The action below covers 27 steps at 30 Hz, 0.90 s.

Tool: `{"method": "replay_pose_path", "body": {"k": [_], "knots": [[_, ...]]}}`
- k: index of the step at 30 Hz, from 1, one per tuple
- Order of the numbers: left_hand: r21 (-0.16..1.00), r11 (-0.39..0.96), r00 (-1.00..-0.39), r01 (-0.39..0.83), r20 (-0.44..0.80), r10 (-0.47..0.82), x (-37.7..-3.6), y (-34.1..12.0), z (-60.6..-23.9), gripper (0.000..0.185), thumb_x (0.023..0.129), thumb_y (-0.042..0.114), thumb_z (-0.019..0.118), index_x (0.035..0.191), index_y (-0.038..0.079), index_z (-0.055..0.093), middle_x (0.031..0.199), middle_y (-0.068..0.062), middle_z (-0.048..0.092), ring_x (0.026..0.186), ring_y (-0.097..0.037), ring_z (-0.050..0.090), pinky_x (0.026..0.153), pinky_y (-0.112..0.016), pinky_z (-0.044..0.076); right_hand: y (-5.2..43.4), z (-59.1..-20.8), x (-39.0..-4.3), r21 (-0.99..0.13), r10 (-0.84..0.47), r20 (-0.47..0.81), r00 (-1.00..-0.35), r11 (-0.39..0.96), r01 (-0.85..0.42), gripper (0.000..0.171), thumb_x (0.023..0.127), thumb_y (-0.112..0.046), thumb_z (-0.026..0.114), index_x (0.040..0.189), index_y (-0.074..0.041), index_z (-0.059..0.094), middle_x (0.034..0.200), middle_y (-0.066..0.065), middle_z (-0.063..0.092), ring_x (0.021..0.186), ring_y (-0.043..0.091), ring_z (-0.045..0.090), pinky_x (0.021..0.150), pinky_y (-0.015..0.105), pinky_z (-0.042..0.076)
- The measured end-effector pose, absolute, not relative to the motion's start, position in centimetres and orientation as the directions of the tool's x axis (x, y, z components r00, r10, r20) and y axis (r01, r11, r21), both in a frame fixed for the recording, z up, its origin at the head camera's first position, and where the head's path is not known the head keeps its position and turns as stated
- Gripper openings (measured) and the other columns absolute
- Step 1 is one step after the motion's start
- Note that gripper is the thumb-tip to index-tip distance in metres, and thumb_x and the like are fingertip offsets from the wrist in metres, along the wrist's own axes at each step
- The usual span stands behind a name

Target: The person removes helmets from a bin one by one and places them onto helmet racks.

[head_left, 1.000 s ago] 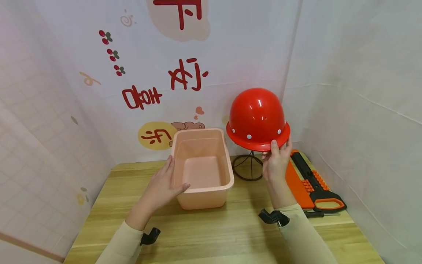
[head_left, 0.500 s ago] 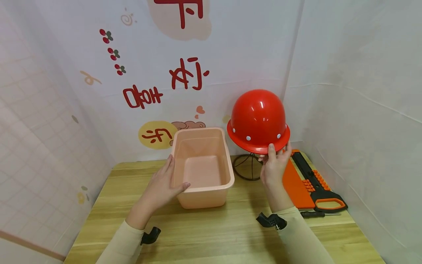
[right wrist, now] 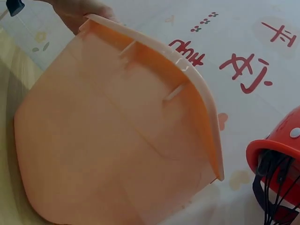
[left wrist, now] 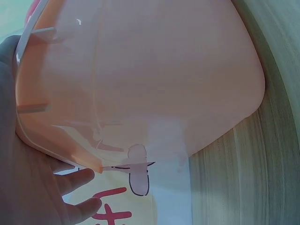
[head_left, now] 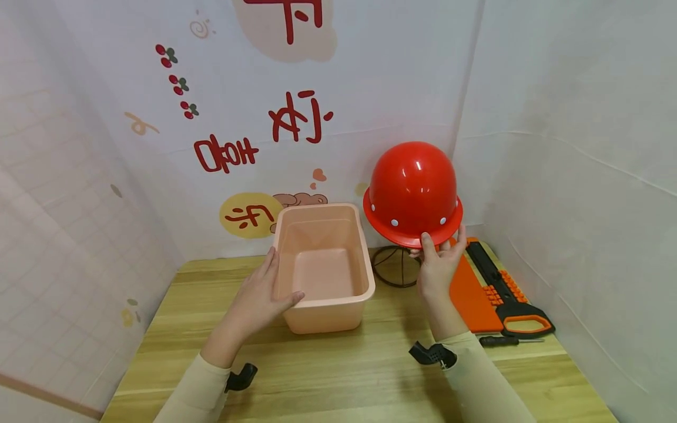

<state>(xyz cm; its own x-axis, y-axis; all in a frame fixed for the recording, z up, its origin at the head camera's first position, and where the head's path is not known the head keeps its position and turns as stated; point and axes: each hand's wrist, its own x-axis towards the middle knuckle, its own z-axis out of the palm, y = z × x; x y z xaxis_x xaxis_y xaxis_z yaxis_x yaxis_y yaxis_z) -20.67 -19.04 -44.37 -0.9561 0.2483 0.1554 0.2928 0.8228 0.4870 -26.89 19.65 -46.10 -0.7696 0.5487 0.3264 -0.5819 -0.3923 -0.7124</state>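
Observation:
A red hard hat (head_left: 412, 185) sits high at the back, over a black wire stand (head_left: 394, 270). My right hand (head_left: 436, 267) pinches its front brim, thumb on top and fingers underneath. The right wrist view shows the hat's brim and inner straps (right wrist: 276, 154). A peach plastic tub (head_left: 322, 317), with nothing inside, stands on the wooden table (head_left: 344, 376). My left hand (head_left: 259, 296) rests against its near left corner. The fingers lie straight along the side wall and the thumb lies on the front rim. The tub (left wrist: 164, 75) fills the left wrist view.
An orange and black hand saw (head_left: 497, 288) lies along the right wall, with a small screwdriver (head_left: 502, 339) in front of it. White printed sheets close in the back and both sides. The wire stand stands just right of the tub.
My right hand and the hard hat have shifted slightly to the left. The left hand and the tub have not moved.

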Motion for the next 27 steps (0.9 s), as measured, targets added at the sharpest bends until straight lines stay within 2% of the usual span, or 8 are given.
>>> {"method": "replay_pose_path", "body": {"k": [20, 27], "knots": [[0.48, 0.822, -0.952, 0.305, 0.163, 0.258, -20.9, -19.3, -44.2, 0.124, 0.096, 0.083, 0.062, 0.176, 0.0, 0.016, 0.185, -0.016, 0.009, 0.163, -0.052, 0.026, 0.123, -0.081, 0.026, 20.4, -46.8, -27.1, -0.746, 0.527, 0.333, -0.782, -0.36, -0.56, 0.09, 0.103, -0.005, 0.077, 0.173, -0.03, 0.025, 0.131, 0.021, 0.068, 0.063, 0.018, 0.071, 0.067, 0.028, 0.065], [0.484, 0.819, -0.951, 0.308, 0.167, 0.26, -20.8, -19.2, -44.1, 0.123, 0.096, 0.082, 0.062, 0.175, -0.001, 0.017, 0.185, -0.017, 0.01, 0.164, -0.051, 0.025, 0.123, -0.081, 0.026, 21.2, -46.2, -26.8, -0.764, 0.492, 0.346, -0.799, -0.346, -0.545, 0.088, 0.103, -0.007, 0.079, 0.17, -0.029, 0.027, 0.145, 0.021, 0.065, 0.064, 0.019, 0.07, 0.066, 0.028, 0.065]]}}
